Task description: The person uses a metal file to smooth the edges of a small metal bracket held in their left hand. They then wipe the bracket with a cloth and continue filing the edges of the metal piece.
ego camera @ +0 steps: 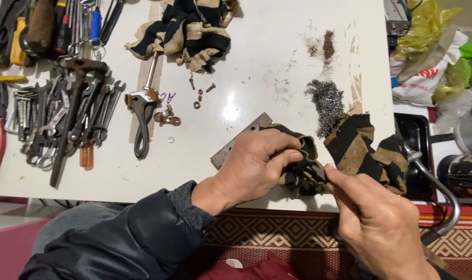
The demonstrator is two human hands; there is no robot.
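Hands meet low in the frame's centre, left hand (256, 166) bunching a black-and-tan striped rag (350, 150) over a metal plate (236, 142), right hand (376, 218) pinching the rag's fold beside steel wool (326, 103).

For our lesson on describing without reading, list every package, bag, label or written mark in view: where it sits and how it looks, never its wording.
White plastic bag with red print: right edge, beside the table, crumpled.
Yellow crinkled plastic bag: top right corner, translucent.
Green plastic bag: far right, bunched.
Blue handwritten mark on the white table: beside the black-handled tool, small.
No screens or signs.
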